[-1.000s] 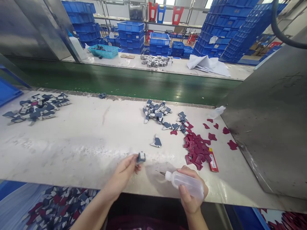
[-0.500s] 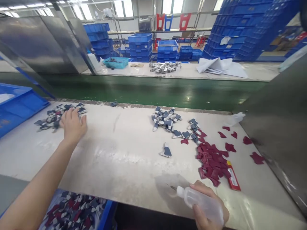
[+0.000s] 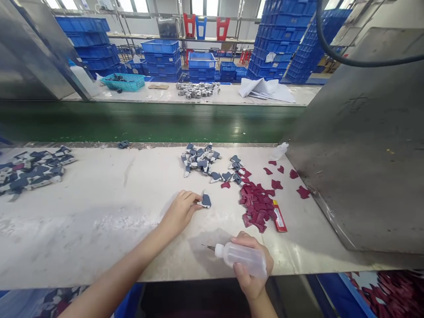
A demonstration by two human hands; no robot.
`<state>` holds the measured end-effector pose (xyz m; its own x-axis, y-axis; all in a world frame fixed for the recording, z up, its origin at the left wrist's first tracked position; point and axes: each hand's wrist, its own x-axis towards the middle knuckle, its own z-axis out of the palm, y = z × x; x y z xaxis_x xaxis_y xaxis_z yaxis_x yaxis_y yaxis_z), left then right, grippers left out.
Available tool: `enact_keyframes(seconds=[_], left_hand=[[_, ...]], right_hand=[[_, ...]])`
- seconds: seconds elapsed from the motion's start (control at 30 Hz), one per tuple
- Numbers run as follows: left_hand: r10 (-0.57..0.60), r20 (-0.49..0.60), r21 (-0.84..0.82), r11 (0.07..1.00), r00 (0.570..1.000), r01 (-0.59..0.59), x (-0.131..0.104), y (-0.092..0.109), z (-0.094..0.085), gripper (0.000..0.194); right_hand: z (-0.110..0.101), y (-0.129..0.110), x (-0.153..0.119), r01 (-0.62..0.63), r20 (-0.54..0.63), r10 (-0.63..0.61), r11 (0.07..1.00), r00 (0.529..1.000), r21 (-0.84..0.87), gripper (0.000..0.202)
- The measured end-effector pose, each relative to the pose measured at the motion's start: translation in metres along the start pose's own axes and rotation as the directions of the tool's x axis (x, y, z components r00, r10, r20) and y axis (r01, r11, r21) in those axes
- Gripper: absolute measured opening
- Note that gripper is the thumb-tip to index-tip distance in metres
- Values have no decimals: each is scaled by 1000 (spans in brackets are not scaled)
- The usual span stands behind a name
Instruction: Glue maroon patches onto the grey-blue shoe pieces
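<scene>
My left hand [image 3: 181, 209] pinches the edge of a single grey-blue and white plastic piece [image 3: 206, 201] that lies on the worktable [image 3: 139, 247]. My right hand [image 3: 253, 265] is wrapped round a translucent squeeze bottle [image 3: 245, 258], tilted so that its thin needle tip points left above the table. Right of the left hand lies a heap of dark red pieces [image 3: 258, 205], with a red and yellow packet [image 3: 280, 217] beside it. Behind the hand sits a cluster of grey-blue and white pieces [image 3: 200, 158]. A larger pile of similar pieces [image 3: 36, 170] is at far left.
A green conveyor strip [image 3: 159, 123] runs behind the table. A metal panel [image 3: 361, 145] stands on the right, near a second clear bottle [image 3: 279, 151]. Below the front edge are a bin of red parts [image 3: 394, 291] and, at left, a bin of mixed parts [image 3: 62, 300].
My left hand has moved from the far-left pile to the single grey-blue piece and gripped it. The view has turned to the right. My right hand still holds the bottle.
</scene>
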<state>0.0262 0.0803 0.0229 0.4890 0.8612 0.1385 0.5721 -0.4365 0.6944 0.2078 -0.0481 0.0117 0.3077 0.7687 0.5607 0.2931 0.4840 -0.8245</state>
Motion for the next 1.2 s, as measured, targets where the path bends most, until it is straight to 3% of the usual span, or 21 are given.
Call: enact_keyframes(seconds=[0.1,0.23,0.4,0.53,0.63,0.7,0.83,0.9,1.0,1.2], left_hand=[[-49,-5,-37,998,999,49,-2,-2,-3,10],[-157,2,-126,980,988,156,-17,10,-5,16],[-113,-77,-101,989,991,105,-39,27,-10,16],[-217,-39,-101,972,975,213,-45,30,-13,26],[-146,-33,20,989,989,147,-42,24,-7,24],[-90,-87,99,990,992,98,-43,19,-1,21],[-92,-231,175,975,969,134,-52,13,12,38],[-72,-264,181,976,962,123,-58,12,18,26],[-79,-241,130,985,967,113,-63,16,28,11],[-108,-194,123,983,975,134,-67,21,37,12]], right_hand=[[0,-1,0,-2,-13,2,1000,1000,16,28],[0,-1,0,-6,-11,6,1000,1000,18,29],[-1,2,-2,-21,5,21,999,1000,41,29],[-3,5,-7,-67,-16,67,997,998,28,30],[-3,10,-10,-81,-36,80,997,996,-21,32],[-2,12,-11,-105,-88,99,992,991,-69,31],[3,12,-9,-243,-246,208,962,947,-122,25],[5,10,-7,-286,-257,248,950,934,-125,24],[7,5,-6,-287,-241,245,945,939,-158,24],[10,2,-4,-278,-197,231,925,953,-258,25]])
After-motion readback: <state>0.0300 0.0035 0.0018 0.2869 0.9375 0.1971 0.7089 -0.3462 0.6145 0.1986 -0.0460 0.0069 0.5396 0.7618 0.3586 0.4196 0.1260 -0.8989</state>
